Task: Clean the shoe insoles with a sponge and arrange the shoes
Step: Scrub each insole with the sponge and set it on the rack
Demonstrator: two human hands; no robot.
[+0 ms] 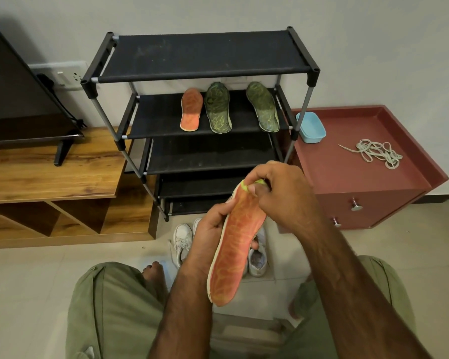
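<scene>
Roughly mid-task: three patterned insoles [217,107] on black fabric rack [208,53]; left hand [210,229] grips orange foam insole [236,252], right hand [283,195] pinches yellow-green sponge [259,181] against it; white sneakers [183,239] unarranged.

A single wide-angle camera is sitting on the person's head, facing forward and tilting down. It is hovering close above the knees [109,307], which are spreading across the bottom edge, and the orange insole [237,244] is filling the lower centre at near range. The black shoe rack [208,55] is standing straight ahead in the upper middle, farther off against the wall [218,11], with the wooden unit [49,167] running off the left edge and the red cabinet [335,172] lying toward the right. The lens is splaying upright lines outward near the borders
</scene>
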